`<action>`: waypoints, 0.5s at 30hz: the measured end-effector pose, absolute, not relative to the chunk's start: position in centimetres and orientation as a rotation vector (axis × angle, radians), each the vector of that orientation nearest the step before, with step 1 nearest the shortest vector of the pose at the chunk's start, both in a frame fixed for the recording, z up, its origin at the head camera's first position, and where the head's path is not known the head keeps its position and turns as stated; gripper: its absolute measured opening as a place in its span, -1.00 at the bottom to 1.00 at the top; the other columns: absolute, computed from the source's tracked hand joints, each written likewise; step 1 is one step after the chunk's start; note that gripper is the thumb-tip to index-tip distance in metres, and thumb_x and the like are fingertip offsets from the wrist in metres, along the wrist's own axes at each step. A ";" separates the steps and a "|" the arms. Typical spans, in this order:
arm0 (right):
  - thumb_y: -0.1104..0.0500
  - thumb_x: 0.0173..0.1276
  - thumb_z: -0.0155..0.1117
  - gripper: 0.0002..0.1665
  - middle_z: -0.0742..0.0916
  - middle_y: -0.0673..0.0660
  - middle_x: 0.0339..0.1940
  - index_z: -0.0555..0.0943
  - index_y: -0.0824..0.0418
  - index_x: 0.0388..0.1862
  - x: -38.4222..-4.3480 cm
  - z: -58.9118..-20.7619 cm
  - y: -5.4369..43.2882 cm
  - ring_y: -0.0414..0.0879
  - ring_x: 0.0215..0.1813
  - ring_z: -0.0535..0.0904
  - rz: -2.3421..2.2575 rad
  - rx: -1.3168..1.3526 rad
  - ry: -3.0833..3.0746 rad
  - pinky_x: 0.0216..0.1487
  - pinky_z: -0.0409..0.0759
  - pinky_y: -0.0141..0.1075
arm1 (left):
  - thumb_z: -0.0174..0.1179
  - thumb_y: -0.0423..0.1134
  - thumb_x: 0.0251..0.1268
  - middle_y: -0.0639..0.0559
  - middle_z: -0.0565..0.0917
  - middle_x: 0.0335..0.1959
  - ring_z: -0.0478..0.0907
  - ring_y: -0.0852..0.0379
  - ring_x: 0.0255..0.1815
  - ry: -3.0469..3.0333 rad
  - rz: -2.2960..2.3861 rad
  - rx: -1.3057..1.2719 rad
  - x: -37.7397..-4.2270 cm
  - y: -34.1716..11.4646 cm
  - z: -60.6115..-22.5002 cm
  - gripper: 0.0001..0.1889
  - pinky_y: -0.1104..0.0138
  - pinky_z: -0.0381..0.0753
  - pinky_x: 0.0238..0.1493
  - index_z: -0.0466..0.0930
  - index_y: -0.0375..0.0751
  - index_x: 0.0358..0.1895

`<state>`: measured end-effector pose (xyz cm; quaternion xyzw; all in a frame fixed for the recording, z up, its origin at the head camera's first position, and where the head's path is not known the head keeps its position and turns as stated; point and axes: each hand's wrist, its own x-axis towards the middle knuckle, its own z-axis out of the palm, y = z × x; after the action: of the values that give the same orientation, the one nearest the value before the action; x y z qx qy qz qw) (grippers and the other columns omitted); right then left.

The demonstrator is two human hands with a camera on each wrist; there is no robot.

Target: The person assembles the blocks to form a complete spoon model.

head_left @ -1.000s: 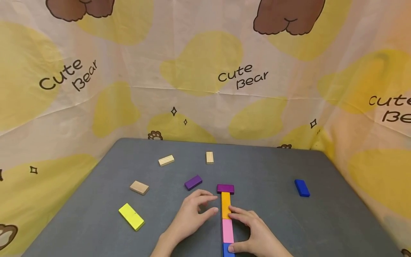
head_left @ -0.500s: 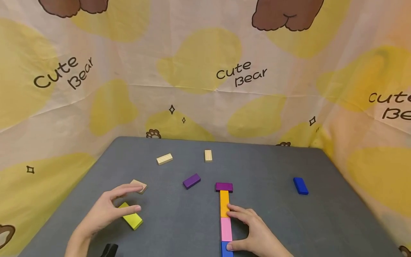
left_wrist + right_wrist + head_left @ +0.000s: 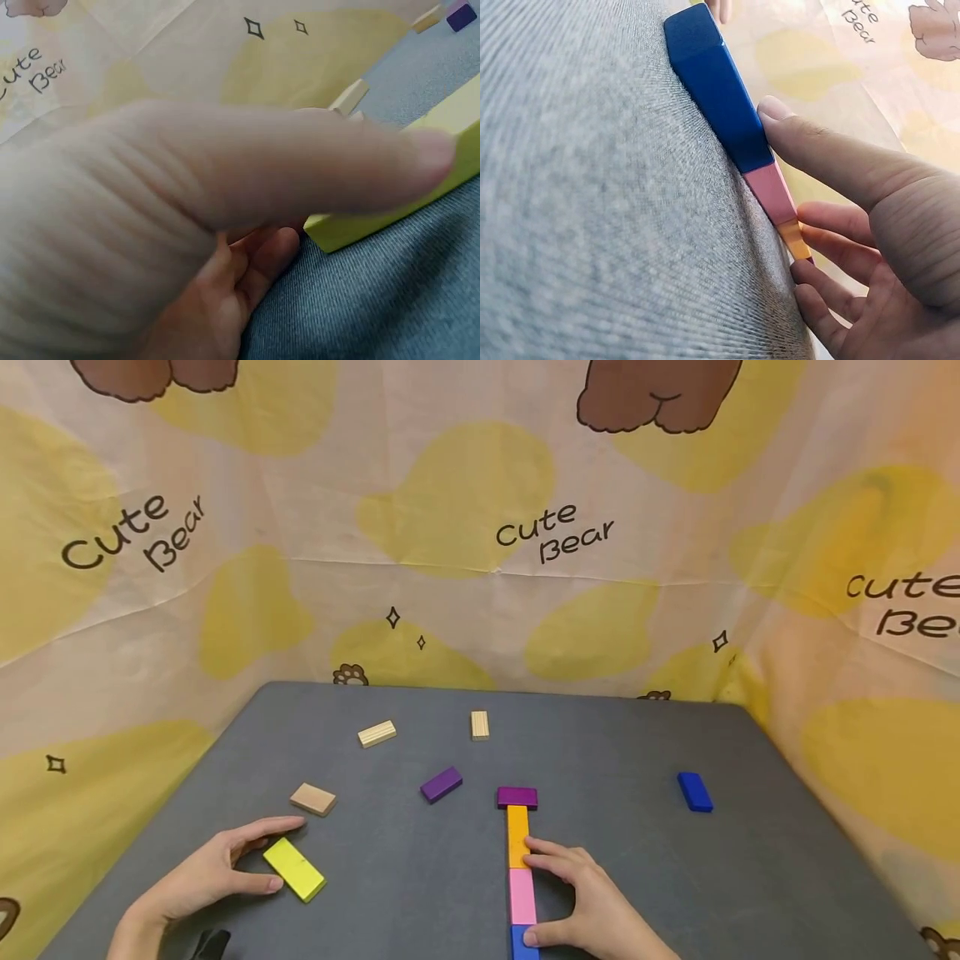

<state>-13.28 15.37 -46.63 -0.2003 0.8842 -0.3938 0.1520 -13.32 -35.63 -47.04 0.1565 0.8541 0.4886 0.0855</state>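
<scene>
In the head view my left hand (image 3: pixel 206 872) is at a yellow block (image 3: pixel 295 870), thumb at its near-left edge and fingers spread beyond its far-left end. The left wrist view has the thumb overlapping the yellow block's side. My right hand (image 3: pixel 588 902) lies beside a straight row of flat blocks. Its thumb touches the blue block (image 3: pixel 724 97) at the near end, and its fingertips rest along the orange block (image 3: pixel 517 835). Between these two sits a pink block (image 3: pixel 522 897). Across the far end of the row lies a magenta block (image 3: pixel 517 797).
Around the grey table (image 3: pixel 615 743) lie a purple block (image 3: pixel 442 785), a tan block (image 3: pixel 312 799), two pale wooden blocks, one left (image 3: pixel 377 733) and one right (image 3: pixel 479 725), and a dark blue block (image 3: pixel 695 792) at right. Printed cloth (image 3: pixel 450 493) hangs behind the table.
My left hand has moved left from beside the orange block, then down to the yellow block. The right hand stays at the row, and the blocks keep their places.
</scene>
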 end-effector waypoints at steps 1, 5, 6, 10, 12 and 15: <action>-0.31 -0.05 0.56 -0.09 0.43 -0.14 0.40 0.54 -0.12 0.32 -13.3 -46.6 15.3 0.05 0.27 0.30 -1.131 -0.569 2.530 0.20 0.30 0.24 | 0.45 -0.24 0.14 -0.08 0.46 0.33 0.35 0.39 0.27 2.546 1.462 0.465 -13.3 -35.7 -47.1 -0.32 0.54 0.32 0.13 0.44 -0.07 0.38; -0.30 -0.06 0.57 -0.10 0.43 -0.12 0.41 0.55 -0.13 0.31 -13.4 -46.6 15.2 0.06 0.26 0.29 -1.135 -0.541 2.511 0.19 0.29 0.26 | 0.43 -0.23 0.16 -0.12 0.49 0.30 0.37 0.41 0.24 2.532 1.472 0.458 -13.4 -35.7 -47.2 -0.36 0.54 0.35 0.11 0.48 -0.12 0.35; -0.30 -0.06 0.57 -0.10 0.43 -0.12 0.41 0.55 -0.13 0.31 -13.4 -46.6 15.2 0.06 0.26 0.29 -1.135 -0.536 2.507 0.19 0.29 0.27 | 0.42 -0.23 0.17 -0.13 0.50 0.29 0.38 0.40 0.24 2.524 1.474 0.459 -13.4 -35.7 -47.2 -0.37 0.53 0.35 0.10 0.48 -0.13 0.34; -0.29 -0.07 0.58 -0.10 0.43 -0.10 0.41 0.55 -0.12 0.31 -13.5 -46.6 15.1 0.07 0.26 0.30 -1.137 -0.529 2.499 0.20 0.29 0.27 | 0.43 -0.22 0.16 -0.13 0.51 0.28 0.39 0.39 0.23 2.510 1.472 0.456 -13.5 -35.8 -47.2 -0.38 0.52 0.36 0.10 0.50 -0.13 0.33; -0.29 -0.08 0.58 -0.09 0.43 -0.10 0.41 0.55 -0.13 0.31 -13.4 -46.6 15.1 0.07 0.26 0.30 -1.138 -0.519 2.498 0.20 0.29 0.27 | 0.43 -0.22 0.15 -0.14 0.51 0.28 0.40 0.39 0.23 2.505 1.475 0.465 -13.5 -35.8 -47.1 -0.38 0.52 0.36 0.09 0.50 -0.15 0.33; -0.29 -0.09 0.59 -0.09 0.44 -0.13 0.40 0.55 -0.12 0.30 -13.3 -46.6 15.2 0.06 0.27 0.30 -1.147 -0.523 2.505 0.21 0.29 0.26 | 0.43 -0.23 0.15 -0.14 0.52 0.27 0.41 0.39 0.22 2.496 1.482 0.476 -13.6 -35.9 -47.2 -0.39 0.52 0.37 0.09 0.51 -0.18 0.32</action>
<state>-13.33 15.18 -46.57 -0.1839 0.8806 -0.4031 0.1679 -13.63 -35.86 -47.15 0.1612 0.8443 0.5013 0.0996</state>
